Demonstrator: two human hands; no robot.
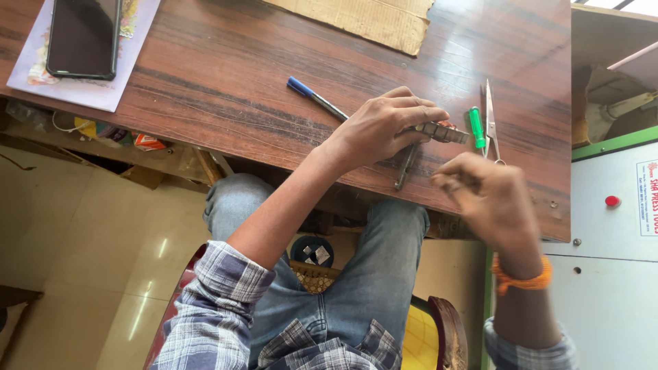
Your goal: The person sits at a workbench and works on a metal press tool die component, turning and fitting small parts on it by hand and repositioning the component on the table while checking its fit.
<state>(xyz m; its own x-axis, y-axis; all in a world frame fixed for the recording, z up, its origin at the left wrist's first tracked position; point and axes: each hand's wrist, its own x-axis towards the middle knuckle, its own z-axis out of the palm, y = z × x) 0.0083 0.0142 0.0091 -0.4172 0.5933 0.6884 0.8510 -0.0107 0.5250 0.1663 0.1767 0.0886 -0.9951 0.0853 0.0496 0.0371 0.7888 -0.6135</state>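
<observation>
My left hand rests on the wooden table and grips a small dark rectangular bar that sticks out to the right of its fingers. A thin dark rod lies under that hand, pointing toward the table's near edge. My right hand hovers near the table's front edge, blurred, with fingers curled; whether it holds anything I cannot tell. A green marker and scissors lie just right of the bar.
A blue-capped pen lies left of my left hand. A black phone sits on a paper sheet at the far left. Cardboard lies at the back. A white cabinet stands to the right.
</observation>
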